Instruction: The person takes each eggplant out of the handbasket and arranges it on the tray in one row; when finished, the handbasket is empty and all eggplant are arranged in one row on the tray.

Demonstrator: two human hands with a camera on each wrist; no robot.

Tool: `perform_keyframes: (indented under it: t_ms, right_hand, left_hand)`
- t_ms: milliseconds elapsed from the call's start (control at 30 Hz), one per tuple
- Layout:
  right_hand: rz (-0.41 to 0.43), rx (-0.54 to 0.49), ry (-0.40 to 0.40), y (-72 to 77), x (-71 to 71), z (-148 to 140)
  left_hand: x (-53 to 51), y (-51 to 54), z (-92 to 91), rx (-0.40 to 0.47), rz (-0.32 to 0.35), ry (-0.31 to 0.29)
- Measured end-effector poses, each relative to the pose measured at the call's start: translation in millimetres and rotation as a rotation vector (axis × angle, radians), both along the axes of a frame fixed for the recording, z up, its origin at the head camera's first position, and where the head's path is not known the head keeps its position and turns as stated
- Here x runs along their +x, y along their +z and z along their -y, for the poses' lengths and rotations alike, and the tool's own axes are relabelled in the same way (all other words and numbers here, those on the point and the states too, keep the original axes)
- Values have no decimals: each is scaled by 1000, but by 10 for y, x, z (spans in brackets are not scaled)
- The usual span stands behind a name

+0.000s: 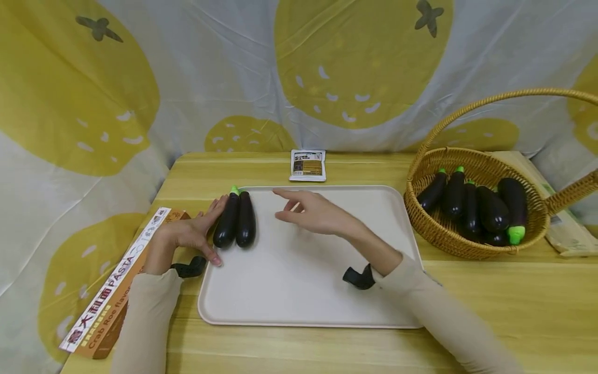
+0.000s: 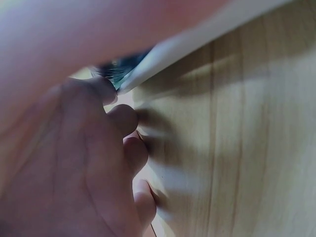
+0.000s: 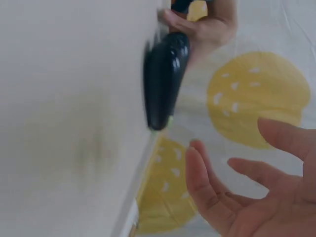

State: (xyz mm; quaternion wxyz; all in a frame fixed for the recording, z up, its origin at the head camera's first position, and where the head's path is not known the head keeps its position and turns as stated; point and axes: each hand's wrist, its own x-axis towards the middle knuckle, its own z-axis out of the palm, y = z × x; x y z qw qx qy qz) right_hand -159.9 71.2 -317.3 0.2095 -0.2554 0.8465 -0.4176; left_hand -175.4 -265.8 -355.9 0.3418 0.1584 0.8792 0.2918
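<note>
Two dark eggplants lie side by side at the tray's left end, one along the rim and the other just right of it, green stem ends away from me. My left hand is at the left eggplant, fingers and thumb spread; whether it presses on it I cannot tell. Over the white tray hovers my right hand, holding nothing, its fingers loosely bent. The right wrist view also has the right hand apart from the eggplants. In the left wrist view, the left palm hides most of the eggplant.
A wicker basket with a tall handle stands to the right, holding several eggplants. Behind the tray lies a small packet. A long pasta box is under the left forearm's side. A flat package lies beyond the basket.
</note>
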Motion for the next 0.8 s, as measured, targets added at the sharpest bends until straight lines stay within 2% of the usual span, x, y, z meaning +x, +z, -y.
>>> perform_keyframes:
  t_ms: [67, 200, 367, 567, 800]
  right_hand:
    - [-22, 17, 6, 124, 51, -261]
    - [-25, 65, -34, 356, 196, -797]
    - [-52, 139, -103, 522, 364, -1411]
    - [-103, 224, -213, 520, 446, -2041]
    - [-95, 314, -371, 355, 358, -2554]
  left_hand:
    - [4, 1, -1, -4, 0, -2]
    - [9, 0, 10, 3, 8, 7]
    - [0, -9, 14, 27, 15, 13]
    - [-8, -4, -8, 28, 15, 7]
    - [-10, -7, -5, 40, 9, -8]
